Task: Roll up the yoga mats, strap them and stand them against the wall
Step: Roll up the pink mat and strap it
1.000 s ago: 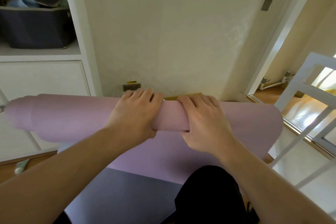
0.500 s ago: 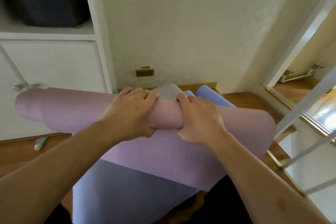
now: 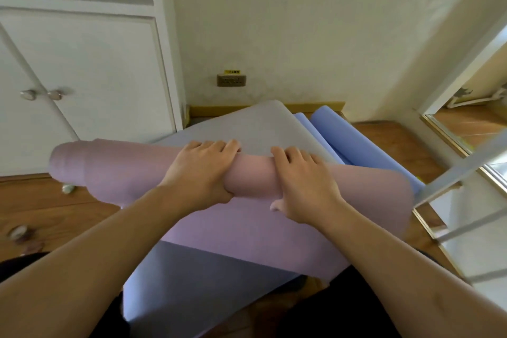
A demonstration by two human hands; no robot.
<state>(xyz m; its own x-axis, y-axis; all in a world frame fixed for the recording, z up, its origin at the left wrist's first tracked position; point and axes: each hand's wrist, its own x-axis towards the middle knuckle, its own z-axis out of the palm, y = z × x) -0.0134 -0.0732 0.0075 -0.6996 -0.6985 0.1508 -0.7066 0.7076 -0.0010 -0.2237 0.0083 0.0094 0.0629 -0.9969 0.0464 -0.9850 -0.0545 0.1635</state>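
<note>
A pink yoga mat (image 3: 115, 170) is partly rolled into a thick roll that lies across the middle of the head view; its unrolled end spreads toward me. My left hand (image 3: 200, 173) and my right hand (image 3: 304, 181) sit side by side on top of the roll, fingers curled over its far side and thumbs under the near side. Beyond the roll lies a grey mat (image 3: 247, 126), flat on the floor. A blue mat (image 3: 354, 140) lies under and beside it, loosely rolled at the right. More blue mat (image 3: 192, 277) shows below the pink one.
A white cabinet (image 3: 82, 71) with two knobs stands at the left. The cream wall (image 3: 301, 22) with a socket (image 3: 231, 80) is straight ahead. A white frame (image 3: 452, 173) and a doorway threshold are at the right. Small objects (image 3: 20, 232) lie on the wooden floor at the left.
The view has tilted down and the roll sits lower and nearer me; the grey and blue mats behind it have come into sight. Both hands stay on the roll.
</note>
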